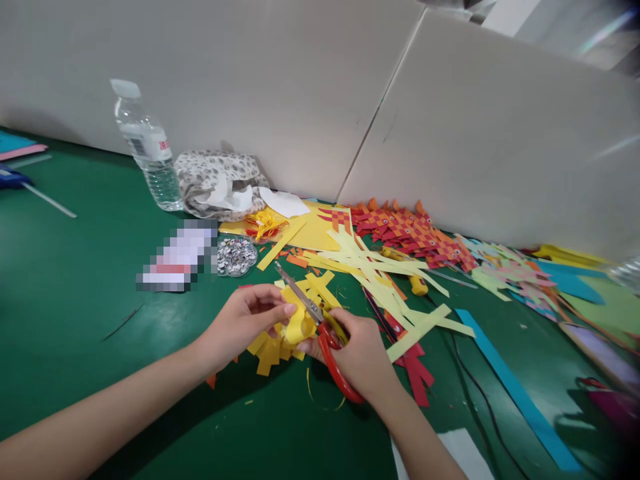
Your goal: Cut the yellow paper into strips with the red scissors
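My left hand (255,317) pinches a curled yellow paper strip (296,327) between thumb and fingers. A pair of scissors (340,373) with red handles is in my right hand (360,340). Their metal blades point up and left, across the yellow paper. Whether the blades are parted I cannot tell. Below and behind my hands lie several short yellow paper pieces (267,353). To the right, long pale yellow strips (370,267) are heaped across one another, with red cut paper (416,373) beside them.
A water bottle (147,150) stands by a patterned pouch (215,173) near the grey partition (280,87). A phone (183,253) and a round box of googly eyes (237,257) lie at left. Woven red-orange paper pieces (400,227) are piled behind. A blue strip (515,387) and a black cable (475,383) lie right.
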Available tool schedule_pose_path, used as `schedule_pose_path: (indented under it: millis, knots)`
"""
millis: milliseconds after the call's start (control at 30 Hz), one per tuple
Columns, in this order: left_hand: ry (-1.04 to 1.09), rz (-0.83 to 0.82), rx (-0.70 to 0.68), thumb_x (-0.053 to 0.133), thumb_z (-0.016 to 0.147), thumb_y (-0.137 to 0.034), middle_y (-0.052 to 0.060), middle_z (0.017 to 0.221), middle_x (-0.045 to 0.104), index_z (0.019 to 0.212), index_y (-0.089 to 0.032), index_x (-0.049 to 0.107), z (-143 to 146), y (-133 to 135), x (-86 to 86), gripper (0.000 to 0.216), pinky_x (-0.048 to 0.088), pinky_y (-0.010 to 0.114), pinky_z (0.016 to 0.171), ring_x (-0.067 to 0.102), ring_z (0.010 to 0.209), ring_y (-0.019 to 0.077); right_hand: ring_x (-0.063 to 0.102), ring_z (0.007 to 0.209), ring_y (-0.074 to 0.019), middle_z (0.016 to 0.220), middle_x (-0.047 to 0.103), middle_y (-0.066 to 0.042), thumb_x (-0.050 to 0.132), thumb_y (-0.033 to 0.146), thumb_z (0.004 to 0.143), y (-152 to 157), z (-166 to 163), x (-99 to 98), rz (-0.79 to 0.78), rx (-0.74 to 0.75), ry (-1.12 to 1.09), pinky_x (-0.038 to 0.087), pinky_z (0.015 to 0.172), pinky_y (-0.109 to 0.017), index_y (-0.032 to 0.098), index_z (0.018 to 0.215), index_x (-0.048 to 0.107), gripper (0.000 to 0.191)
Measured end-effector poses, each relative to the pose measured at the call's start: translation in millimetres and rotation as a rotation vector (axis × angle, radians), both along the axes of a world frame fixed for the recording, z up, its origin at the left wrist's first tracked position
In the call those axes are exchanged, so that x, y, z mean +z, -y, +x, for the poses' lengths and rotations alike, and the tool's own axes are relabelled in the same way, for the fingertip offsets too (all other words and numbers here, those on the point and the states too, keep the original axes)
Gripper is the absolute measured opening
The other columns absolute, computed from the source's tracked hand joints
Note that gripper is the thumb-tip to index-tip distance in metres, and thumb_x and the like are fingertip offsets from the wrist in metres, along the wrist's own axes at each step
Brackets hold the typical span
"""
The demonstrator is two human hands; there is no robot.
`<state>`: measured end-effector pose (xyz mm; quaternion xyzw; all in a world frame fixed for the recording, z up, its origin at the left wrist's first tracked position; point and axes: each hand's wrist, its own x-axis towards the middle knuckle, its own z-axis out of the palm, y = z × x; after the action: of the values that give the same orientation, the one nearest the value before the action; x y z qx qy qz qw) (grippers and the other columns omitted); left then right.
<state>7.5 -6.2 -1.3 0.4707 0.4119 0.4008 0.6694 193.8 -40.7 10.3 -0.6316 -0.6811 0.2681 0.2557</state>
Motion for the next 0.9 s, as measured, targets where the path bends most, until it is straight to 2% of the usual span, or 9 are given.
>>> schedule_pose_path:
  millis: [100, 200, 300, 367, 500, 733, 833, 900]
  knots:
    - [-0.031, -0.017, 0.039, 0.073, 0.066, -0.031, -0.002, 0.067, 0.061, 0.073, -0.016, 0.059, -1, 0, 0.9, 0.022, 0.045, 0.016, 0.049, 0.057, 0.061, 0.0096, 0.032, 0.049, -0.0079, 0.053, 0.037, 0.007, 0.072, 0.039, 0.06, -1, 4, -0.8, -0.067, -0.06, -0.168, 0.027, 0.043, -0.02, 0.019, 0.059, 0.044, 0.034]
    - [-0.059, -0.017, 0.112, 0.072, 0.067, -0.033, -0.002, 0.066, 0.06, 0.075, -0.017, 0.058, -3, -1, 0.5, 0.023, 0.044, 0.017, 0.049, 0.058, 0.063, 0.0107, 0.042, 0.05, -0.0099, 0.058, 0.046, 0.005, 0.07, 0.039, 0.064, -1, 6, 1.0, -0.168, -0.11, -0.419, 0.037, 0.045, -0.021, 0.02, 0.068, 0.047, 0.03]
    - [-0.077, -0.032, 0.133, 0.072, 0.066, -0.034, -0.002, 0.065, 0.06, 0.075, -0.017, 0.057, -2, -3, -0.1, 0.024, 0.044, 0.016, 0.05, 0.058, 0.063, 0.0105, 0.053, 0.058, -0.0133, 0.07, 0.056, 0.001, 0.073, 0.035, 0.062, -2, 5, 3.3, -0.256, -0.1, -0.619, 0.047, 0.053, -0.026, 0.02, 0.073, 0.048, 0.031]
    - [-0.084, -0.057, 0.136, 0.074, 0.064, -0.034, -0.002, 0.064, 0.06, 0.074, -0.017, 0.057, -1, -3, -0.3, 0.026, 0.043, 0.016, 0.049, 0.059, 0.062, 0.0103, 0.057, 0.065, -0.0149, 0.077, 0.061, -0.001, 0.076, 0.031, 0.059, -2, 3, 2.8, -0.288, -0.083, -0.676, 0.049, 0.061, -0.029, 0.02, 0.073, 0.049, 0.033]
    - [-0.074, -0.083, 0.14, 0.075, 0.062, -0.033, -0.003, 0.065, 0.06, 0.073, -0.017, 0.057, 1, -2, -0.5, 0.027, 0.043, 0.016, 0.048, 0.059, 0.061, 0.0102, 0.058, 0.066, -0.0144, 0.078, 0.062, -0.001, 0.079, 0.028, 0.054, -1, 1, -3.1, -0.304, -0.068, -0.65, 0.049, 0.065, -0.029, 0.019, 0.074, 0.051, 0.036]
    - [-0.076, -0.047, 0.124, 0.073, 0.065, -0.034, -0.002, 0.067, 0.061, 0.076, -0.018, 0.058, 2, -1, -2.0, 0.024, 0.045, 0.018, 0.051, 0.061, 0.064, 0.0119, 0.054, 0.059, -0.0118, 0.07, 0.06, 0.002, 0.078, 0.029, 0.053, 0, -1, -9.3, -0.29, -0.089, -0.522, 0.046, 0.059, -0.026, 0.019, 0.076, 0.051, 0.036]
    - [-0.119, 0.048, 0.142, 0.067, 0.072, -0.035, 0.002, 0.083, 0.065, 0.091, -0.021, 0.062, -3, -5, -3.1, 0.025, 0.048, 0.022, 0.056, 0.063, 0.076, 0.016, 0.052, 0.056, -0.0106, 0.067, 0.058, 0.004, 0.079, 0.026, 0.051, -1, 1, -9.6, -0.309, -0.103, -0.53, 0.045, 0.056, -0.025, 0.019, 0.073, 0.05, 0.037]
    - [-0.196, 0.18, 0.166, 0.058, 0.079, -0.036, 0.005, 0.099, 0.066, 0.097, -0.023, 0.064, -11, -12, -4.5, 0.023, 0.05, 0.026, 0.062, 0.062, 0.09, 0.0193, 0.053, 0.055, -0.011, 0.066, 0.058, 0.004, 0.078, 0.028, 0.052, -2, 2, -9.3, -0.315, -0.109, -0.522, 0.045, 0.056, -0.025, 0.019, 0.072, 0.051, 0.035]
